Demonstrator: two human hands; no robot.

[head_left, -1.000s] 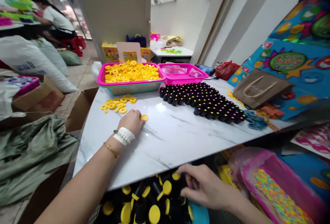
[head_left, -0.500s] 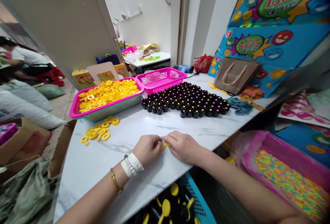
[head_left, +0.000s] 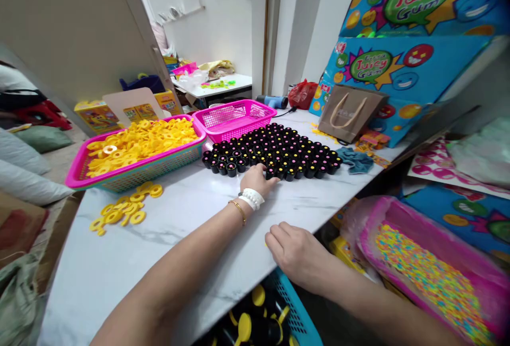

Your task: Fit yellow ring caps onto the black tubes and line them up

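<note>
My left hand reaches to the front edge of a packed group of small black caps with pink or yellow dots on top. Its thumb and forefinger are apart beside a front-row cap; contact is hard to make out. Closer to me, my right hand is curled at the table edge, a sliver of a yellow plastic piece showing at its fingertips. Loose yellow ring-shaped pieces lie on the left of the table, before a pink basket heaped with more.
Behind the caps stands another pink basket. A paper bag, a blue cloth and gum cartons are at the right. Below the table edge are a teal basket of black-and-yellow parts and a pink tub of coloured bits.
My left hand has left the right hand and moved forward to the black caps. My right hand has shifted slightly nearer the table edge. The view has turned a little right.
</note>
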